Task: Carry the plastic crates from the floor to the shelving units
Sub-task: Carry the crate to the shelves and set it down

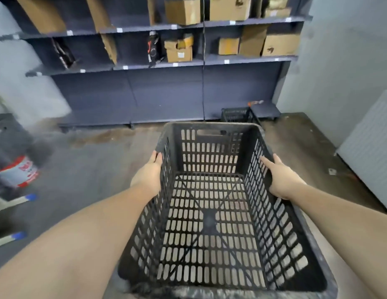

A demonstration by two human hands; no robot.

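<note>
A black slotted plastic crate (212,152) is held up in front of me, empty, its open top facing the camera. My left hand (148,173) grips its left wall from outside, fingers over the rim. My right hand (282,179) clasps the right wall, fingers reaching inside over the rim. A second black crate (235,115) stands on the floor at the foot of the dark blue shelving unit (166,91), just beyond the held crate.
Cardboard boxes (280,45) sit on the upper shelves; the bottom shelf (97,120) is bare. A red and white bucket (19,171) stands at left, with white blue-tipped sticks (26,198) near it. A white panel (369,147) leans at right.
</note>
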